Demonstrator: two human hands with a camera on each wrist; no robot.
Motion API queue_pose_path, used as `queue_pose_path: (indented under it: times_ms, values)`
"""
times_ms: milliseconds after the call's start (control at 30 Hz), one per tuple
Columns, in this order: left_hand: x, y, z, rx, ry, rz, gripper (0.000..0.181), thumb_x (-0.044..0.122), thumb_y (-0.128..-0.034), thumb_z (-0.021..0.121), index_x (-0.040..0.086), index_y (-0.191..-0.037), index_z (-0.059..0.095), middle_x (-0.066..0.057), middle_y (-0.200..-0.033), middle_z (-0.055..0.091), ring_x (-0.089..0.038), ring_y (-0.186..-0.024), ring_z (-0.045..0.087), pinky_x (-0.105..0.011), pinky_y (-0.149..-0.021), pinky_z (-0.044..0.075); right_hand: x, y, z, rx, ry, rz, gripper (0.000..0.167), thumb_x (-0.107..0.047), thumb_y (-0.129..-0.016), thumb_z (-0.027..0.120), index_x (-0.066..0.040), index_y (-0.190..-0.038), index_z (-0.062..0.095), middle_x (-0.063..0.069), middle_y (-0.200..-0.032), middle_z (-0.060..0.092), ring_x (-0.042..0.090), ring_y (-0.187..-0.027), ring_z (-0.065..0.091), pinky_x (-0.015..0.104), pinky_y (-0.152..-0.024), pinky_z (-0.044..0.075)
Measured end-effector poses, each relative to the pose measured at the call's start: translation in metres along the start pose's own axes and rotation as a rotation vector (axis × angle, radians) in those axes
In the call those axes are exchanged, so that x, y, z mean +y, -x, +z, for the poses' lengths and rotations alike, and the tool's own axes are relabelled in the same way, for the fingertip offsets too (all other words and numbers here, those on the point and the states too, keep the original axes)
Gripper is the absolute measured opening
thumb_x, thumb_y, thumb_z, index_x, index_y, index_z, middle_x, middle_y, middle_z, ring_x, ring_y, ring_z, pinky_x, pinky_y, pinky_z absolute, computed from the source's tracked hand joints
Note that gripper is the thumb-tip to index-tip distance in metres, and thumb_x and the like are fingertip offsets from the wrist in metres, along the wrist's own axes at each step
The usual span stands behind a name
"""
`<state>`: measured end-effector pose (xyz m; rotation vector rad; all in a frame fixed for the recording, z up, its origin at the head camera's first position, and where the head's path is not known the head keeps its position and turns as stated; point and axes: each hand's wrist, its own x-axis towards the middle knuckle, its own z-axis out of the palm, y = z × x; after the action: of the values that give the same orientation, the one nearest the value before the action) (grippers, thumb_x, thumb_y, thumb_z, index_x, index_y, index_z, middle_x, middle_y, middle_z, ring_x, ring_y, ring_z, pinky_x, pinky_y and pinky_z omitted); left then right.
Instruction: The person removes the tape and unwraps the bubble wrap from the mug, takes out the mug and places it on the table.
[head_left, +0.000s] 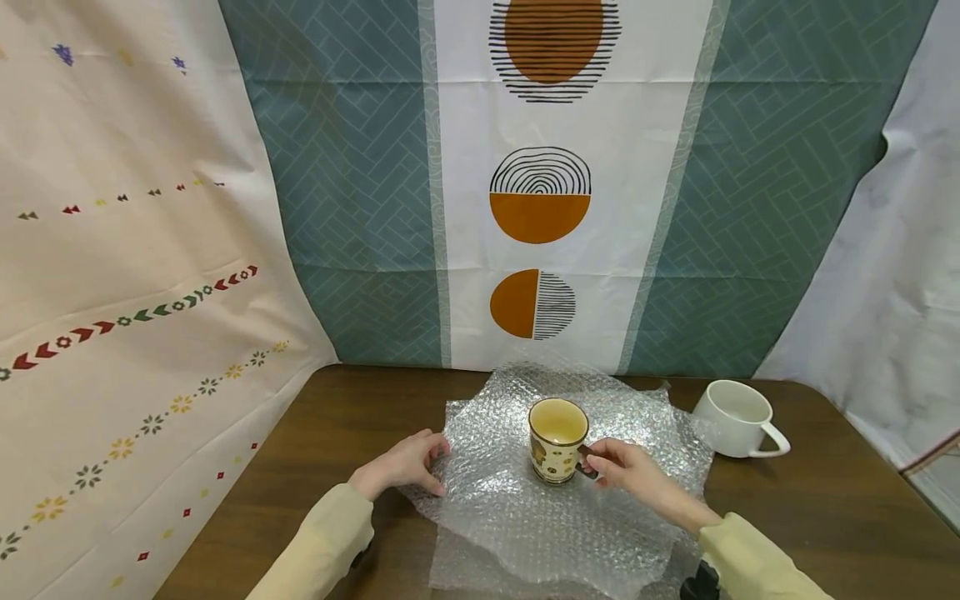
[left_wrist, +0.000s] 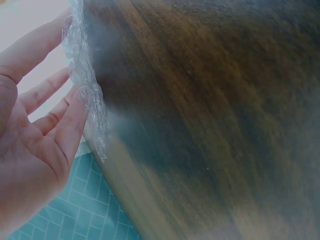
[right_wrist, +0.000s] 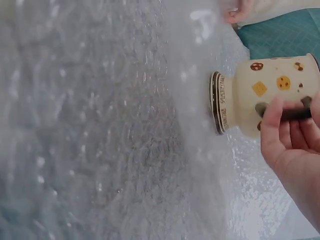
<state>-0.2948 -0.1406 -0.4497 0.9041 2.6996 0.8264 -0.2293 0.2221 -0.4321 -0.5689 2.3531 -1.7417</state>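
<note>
A cream mug [head_left: 553, 458] with brown rims and cookie-like prints stands upright on a sheet of bubble wrap [head_left: 480, 467] in the head view. My right hand [head_left: 628, 472] grips its dark handle from the right. In the right wrist view, fingers curl round that handle [right_wrist: 292, 114], and the mug's base is close to or on the wrap; I cannot tell if it touches. At the wrap's left edge is my left hand [head_left: 405, 463], fingers spread and loosely bent. The left wrist view has its fingertips touching the crumpled wrap edge [left_wrist: 90, 85], without a clear pinch.
A larger white mug [head_left: 733, 421] stands at the right rear, beside the wrap's right edge, handle to the right. Brown wooden table [head_left: 345, 425] extends on both sides of the wrap. Patterned cloth [head_left: 360, 208] hangs behind the table.
</note>
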Motion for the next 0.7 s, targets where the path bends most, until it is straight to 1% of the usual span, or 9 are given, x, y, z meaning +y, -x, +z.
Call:
queue_pose_path:
  times_ms: [67, 133, 200, 267, 400, 633, 700]
  values:
    - [0.000, 0.000, 0.000, 0.000, 0.006, 0.003, 0.050, 0.014, -0.0622, 0.084, 0.004, -0.102, 0.055, -0.006, -0.086, 0.045, -0.020, -0.073, 0.045, -0.031, -0.059, 0.040, 0.001, -0.001, -0.001, 0.049, 0.034, -0.012, 0.023, -0.012, -0.096, 0.044, 0.011, -0.102, 0.049, 0.015, -0.096, 0.055, 0.028, -0.088, 0.053, 0.038, -0.072, 0.048]
    - [0.001, 0.001, -0.001, 0.001, 0.014, 0.008, 0.050, 0.014, -0.0622, 0.084, 0.003, -0.102, 0.055, -0.007, -0.086, 0.045, -0.021, -0.074, 0.046, -0.031, -0.059, 0.040, 0.004, -0.002, -0.002, 0.106, 0.046, -0.013, 0.021, -0.011, -0.098, 0.041, 0.009, -0.100, 0.048, 0.013, -0.096, 0.053, 0.024, -0.088, 0.052, 0.037, -0.072, 0.047]
    - [0.001, 0.001, -0.001, 0.002, 0.016, 0.010, 0.050, 0.013, -0.0623, 0.084, 0.003, -0.102, 0.055, -0.007, -0.087, 0.045, -0.022, -0.074, 0.046, -0.031, -0.059, 0.041, 0.007, -0.003, -0.003, 0.157, 0.031, -0.009, 0.020, -0.010, -0.098, 0.039, 0.009, -0.099, 0.047, 0.013, -0.095, 0.052, 0.024, -0.088, 0.051, 0.037, -0.073, 0.047]
    - [0.002, 0.002, -0.001, -0.001, 0.015, 0.010, 0.050, 0.014, -0.0627, 0.084, 0.003, -0.102, 0.055, -0.007, -0.087, 0.045, -0.022, -0.075, 0.046, -0.031, -0.059, 0.041, 0.009, -0.003, -0.004, 0.186, -0.006, -0.010, 0.020, -0.008, -0.098, 0.039, 0.010, -0.099, 0.047, 0.014, -0.095, 0.052, 0.024, -0.089, 0.052, 0.038, -0.074, 0.047]
    - [0.002, 0.002, -0.001, 0.000, 0.006, 0.007, 0.050, 0.014, -0.0627, 0.084, 0.004, -0.102, 0.055, -0.007, -0.088, 0.045, -0.023, -0.075, 0.046, -0.030, -0.060, 0.041, 0.012, -0.003, -0.005, 0.196, -0.066, -0.016, 0.021, -0.006, -0.098, 0.038, 0.013, -0.100, 0.046, 0.017, -0.096, 0.052, 0.028, -0.091, 0.053, 0.040, -0.077, 0.047]
    - [0.002, 0.001, -0.001, 0.006, 0.011, 0.009, 0.051, 0.014, -0.0616, 0.084, 0.003, -0.101, 0.055, -0.008, -0.087, 0.045, -0.024, -0.075, 0.047, -0.032, -0.059, 0.041, 0.009, -0.003, -0.009, 0.174, -0.075, -0.004, 0.029, -0.013, -0.096, 0.046, 0.015, -0.105, 0.050, 0.019, -0.098, 0.055, 0.033, -0.096, 0.054, 0.037, -0.078, 0.047]
    - [0.001, 0.001, -0.001, 0.003, 0.006, 0.009, 0.051, 0.015, -0.0621, 0.084, 0.003, -0.102, 0.054, -0.008, -0.088, 0.045, -0.024, -0.075, 0.047, -0.032, -0.060, 0.041, 0.008, -0.002, -0.009, 0.179, -0.084, 0.001, 0.032, -0.014, -0.096, 0.047, 0.016, -0.106, 0.050, 0.019, -0.098, 0.054, 0.035, -0.097, 0.054, 0.036, -0.078, 0.047]
